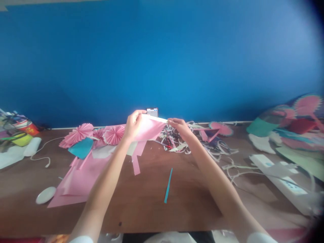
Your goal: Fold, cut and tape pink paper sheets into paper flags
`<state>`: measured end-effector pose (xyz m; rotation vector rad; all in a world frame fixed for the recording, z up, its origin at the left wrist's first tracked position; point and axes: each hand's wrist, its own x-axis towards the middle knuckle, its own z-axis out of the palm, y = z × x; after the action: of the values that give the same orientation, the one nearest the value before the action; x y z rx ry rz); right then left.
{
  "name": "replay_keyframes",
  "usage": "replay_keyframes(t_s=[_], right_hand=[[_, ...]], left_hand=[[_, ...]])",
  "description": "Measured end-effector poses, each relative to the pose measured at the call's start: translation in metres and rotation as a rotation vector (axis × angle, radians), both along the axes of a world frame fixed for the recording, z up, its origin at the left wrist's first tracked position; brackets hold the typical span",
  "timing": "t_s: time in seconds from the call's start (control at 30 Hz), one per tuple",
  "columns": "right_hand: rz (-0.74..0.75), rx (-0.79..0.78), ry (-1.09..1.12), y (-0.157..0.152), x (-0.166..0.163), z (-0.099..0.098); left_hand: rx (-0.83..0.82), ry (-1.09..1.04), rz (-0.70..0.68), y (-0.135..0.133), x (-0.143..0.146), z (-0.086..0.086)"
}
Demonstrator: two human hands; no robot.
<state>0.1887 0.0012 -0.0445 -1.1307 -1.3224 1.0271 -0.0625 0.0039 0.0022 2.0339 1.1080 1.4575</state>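
Note:
Stretched out over the back of the table is a sheet of pink paper (149,131) with a pale strip along its upper edge. My left hand (133,124) grips its left end between thumb and fingers. At the right end of the strip, my right hand (179,125) pinches the corner with closed fingertips. A phone (152,112) stands behind the paper, its lower part hidden. Below my hands a thin blue paper strip (168,185) lies on the brown table (149,209).
Pink pleated paper fans (114,135), a teal piece (81,148) and pink sheets (76,184) lie at left, near a white round object (46,195). Paper scraps (181,145) are heaped behind my right arm. A white power strip (280,179) with cables and more paper fans (307,104) sit right.

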Motion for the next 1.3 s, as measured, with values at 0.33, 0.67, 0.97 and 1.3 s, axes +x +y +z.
replay_keyframes(t_s=[0.33,0.67,0.97,1.3], right_hand=[[0.106,0.034,0.039,0.008,-0.003,-0.014],[0.139,0.012,0.114,0.008,-0.008,-0.019],[0.007,0.136,0.002,0.002,-0.012,-0.008],[-0.186,0.315,-0.243,-0.010,0.003,0.019]], left_hand=[[-0.003,-0.038,-0.010,-0.001,0.002,0.000],[0.011,-0.043,-0.006,-0.002,0.001,0.002],[0.004,-0.109,-0.066,-0.006,0.002,0.007],[0.010,-0.109,-0.095,-0.007,-0.017,0.021]])
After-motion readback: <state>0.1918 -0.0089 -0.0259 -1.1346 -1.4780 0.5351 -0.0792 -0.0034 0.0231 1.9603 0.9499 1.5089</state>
